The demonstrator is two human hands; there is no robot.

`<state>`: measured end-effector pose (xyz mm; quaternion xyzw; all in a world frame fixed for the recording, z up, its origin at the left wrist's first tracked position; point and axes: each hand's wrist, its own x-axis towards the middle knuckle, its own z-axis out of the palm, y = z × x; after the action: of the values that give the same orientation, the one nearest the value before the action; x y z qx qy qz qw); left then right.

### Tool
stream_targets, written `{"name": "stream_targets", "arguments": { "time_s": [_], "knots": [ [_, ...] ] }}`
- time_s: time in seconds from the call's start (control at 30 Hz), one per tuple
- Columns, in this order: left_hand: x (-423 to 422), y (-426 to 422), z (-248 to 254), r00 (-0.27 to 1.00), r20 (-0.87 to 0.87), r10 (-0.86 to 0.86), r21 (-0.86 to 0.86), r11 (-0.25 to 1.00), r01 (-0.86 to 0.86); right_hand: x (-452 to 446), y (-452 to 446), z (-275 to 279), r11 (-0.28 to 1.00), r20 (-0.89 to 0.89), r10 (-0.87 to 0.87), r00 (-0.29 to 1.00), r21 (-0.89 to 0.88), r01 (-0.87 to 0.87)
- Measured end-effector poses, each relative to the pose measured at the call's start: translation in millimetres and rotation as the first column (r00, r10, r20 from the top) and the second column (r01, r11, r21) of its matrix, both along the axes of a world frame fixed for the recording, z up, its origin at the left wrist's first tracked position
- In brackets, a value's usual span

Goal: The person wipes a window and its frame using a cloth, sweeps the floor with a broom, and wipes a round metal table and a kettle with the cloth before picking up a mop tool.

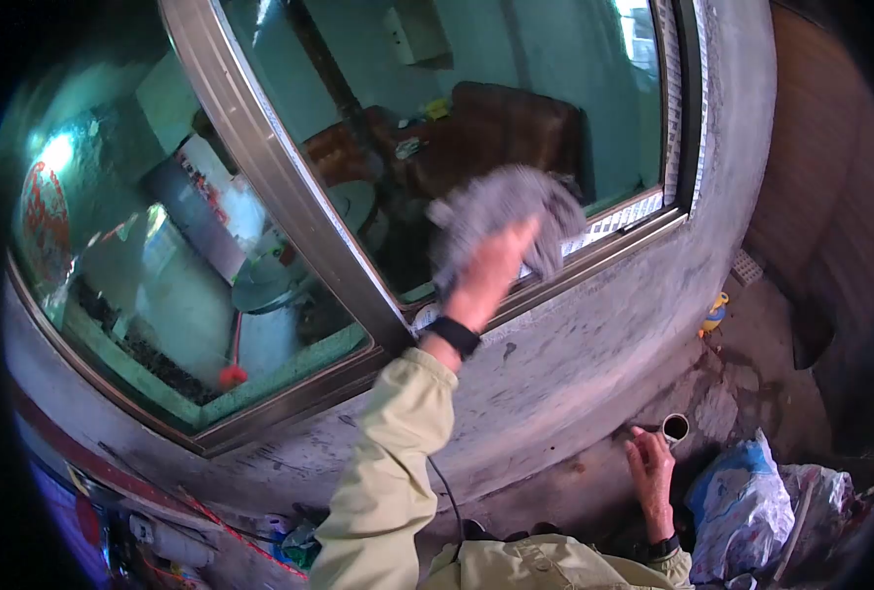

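The person's left hand (486,280) holds a bunched grey cloth (516,197), its grip closed over the folds; both are blurred, so the separate fingers are hard to make out; the grey cloth lies across the lower part of the right-hand window pane (555,59), reaching down to the metal sill track (614,231); a black wristband (454,336) circles that wrist, just above a pale khaki sleeve (388,452).

The right hand (650,467) hangs low, its fingers partly curled, just beside a small dark-mouthed cup (675,426); whether that grip touches the cup cannot be told.

A broad metal mullion (258,118) slants between the right-hand pane and the left-hand pane (152,324); through the glass a brown sofa (516,128) shows behind the grey cloth; below the window runs a stained grey wall (555,334); near the foot of the wall is a small yellow and blue object (716,313); a crumpled blue and white plastic sack (742,501) lies to the right of the right hand; a red cord (245,536) trails at lower left.
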<state>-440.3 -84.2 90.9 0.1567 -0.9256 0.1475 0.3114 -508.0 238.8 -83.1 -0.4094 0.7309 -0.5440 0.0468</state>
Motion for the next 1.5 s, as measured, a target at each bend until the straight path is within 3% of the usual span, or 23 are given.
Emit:
{"name": "stream_targets", "arguments": {
  "time_s": [0.03, 0.13, 0.17, 0.23, 0.3, 0.37, 0.43, 0.5, 0.57, 0.63, 0.7, 0.77, 0.87, 0.9, 0.97, 1.03, 1.07, 1.1, 1.17, 1.2, 1.3, 1.43, 1.5],
  "knots": [
    [-4.9, -10.3, -35.3, 0.985, 0.032, -0.17, -0.015, 0.985, 0.171, 0.5, -2.0, 0.3, 1.0, -0.015, 0.023, 1.0, 0.019, -0.023],
    [2.9, 22.5, -26.9, 0.996, 0.077, 0.054, -0.304, 0.952, -0.028, 4.2, -3.5, 1.4, 0.999, 0.001, 0.039, 0.999, 0.031, -0.039],
    [5.3, 22.5, -27.4, 0.995, 0.074, 0.071, -0.286, 0.957, -0.047, 4.7, 0.6, 2.5, 0.998, 0.021, 0.045, 0.999, 0.051, -0.046],
    [18.8, 15.6, -21.5, 0.996, 0.065, -0.062, -0.162, 0.984, 0.072, -3.5, 7.9, 7.6, 0.986, 0.055, 0.106, 0.993, 0.127, -0.112],
    [42.1, 17.0, -10.1, 0.996, 0.08, 0.027, -0.234, 0.972, -0.007, -20.2, 14.4, -5.6, 0.997, -0.056, 0.027, 0.998, 0.074, -0.023],
    [64.4, 19.1, -0.4, 0.996, 0.024, 0.081, -0.168, 0.983, -0.076, -33.9, 21.8, -23.8, 1.0, 0.051, 0.012, 0.999, 0.0, -0.012],
    [82.8, 16.3, -6.6, 0.994, 0.011, 0.108, -0.07, 0.992, -0.107, -36.8, 33.6, -21.1, 0.996, 0.139, -0.038, 0.99, 0.086, 0.026],
    [92.5, 35.1, -6.5, 0.973, -0.198, 0.122, 0.057, 0.992, -0.113, -44.4, 41.2, -27.1, 0.994, 0.162, -0.029, 0.986, 0.105, 0.012],
    [90.3, 42.1, -16.9, 0.939, -0.216, 0.269, 0.187, 0.955, -0.23, -47.2, 45.2, -30.9, 0.994, 0.19, -0.023, 0.981, 0.111, 0.002],
    [97.2, 56.9, -33.2, 0.942, -0.251, 0.224, 0.304, 0.942, -0.143, -48.3, 46.9, -32.5, 0.981, 0.299, -0.103, 0.949, 0.187, 0.048],
    [113.8, 70.1, -41.0, 0.926, -0.346, 0.15, 0.394, 0.919, -0.001, -55.2, 44.6, -52.2, 0.99, 0.271, -0.083, 0.959, 0.13, 0.048],
    [139.8, 86.8, -33.4, 0.853, -0.495, 0.164, 0.327, 0.945, 0.009, -56.8, 37.0, -58.0, 0.998, 0.286, -0.039, 0.958, 0.066, 0.021],
    [179.8, 89.6, -19.0, 0.69, -0.66, 0.297, 0.196, 0.955, -0.223, -52.7, 19.3, -47.2, 0.994, 0.33, 0.048, 0.943, 0.079, -0.078],
    [190.6, 79.2, -15.3, 0.632, -0.728, 0.267, 0.168, 0.963, -0.213, -54.5, 11.8, -50.5, 0.992, 0.32, 0.101, 0.942, 0.045, -0.122],
    [197.9, 63.9, -6.5, 0.599, -0.731, 0.326, 0.062, 0.906, -0.418, -56.3, -10.6, -54.7, 0.974, 0.303, 0.176, 0.937, 0.086, -0.211],
    [197.2, 50.2, -12.4, 0.702, -0.559, 0.441, 0.077, 0.87, -0.486, -43.1, -34.7, -40.3, 0.935, 0.331, 0.25, 0.91, 0.161, -0.316],
    [197.6, 45.8, -17.7, 0.727, -0.502, 0.468, -0.018, 0.835, -0.55, -39.2, -49.0, -47.4, 0.933, 0.198, 0.301, 0.933, 0.141, -0.331],
    [201.1, 42.4, -24.0, 0.745, -0.443, 0.499, -0.115, 0.793, -0.599, -35.8, -56.8, -51.4, 0.921, 0.255, 0.303, 0.918, 0.17, -0.351],
    [227.3, 41.8, -36.4, 0.75, -0.397, 0.529, -0.03, 0.81, -0.586, -26.4, -73.8, -58.0, 0.885, 0.054, 0.41, 0.911, 0.22, -0.411],
    [244.1, 43.1, -43.3, 0.773, -0.335, 0.539, 0.053, 0.83, -0.556, -19.3, -75.6, -55.0, 0.86, 0.132, 0.447, 0.885, 0.209, -0.466],
    [295.5, 40.5, -55.8, 0.733, -0.41, 0.543, -0.039, 0.792, -0.609, -16.0, -80.3, -59.9, 0.814, 0.084, 0.492, 0.867, 0.309, -0.492],
    [351.3, 44.1, -67.3, 0.536, -0.455, 0.711, 0.147, 0.654, -0.742, -22.2, -69.7, -50.0, 0.836, -0.045, 0.492, 0.87, 0.305, -0.457],
    [387.4, 37.4, -78.5, 0.402, -0.596, 0.695, 0.144, 0.585, -0.798, -35.2, -53.1, -49.1, 0.855, -0.031, 0.418, 0.908, 0.351, -0.382]
  ]
}}
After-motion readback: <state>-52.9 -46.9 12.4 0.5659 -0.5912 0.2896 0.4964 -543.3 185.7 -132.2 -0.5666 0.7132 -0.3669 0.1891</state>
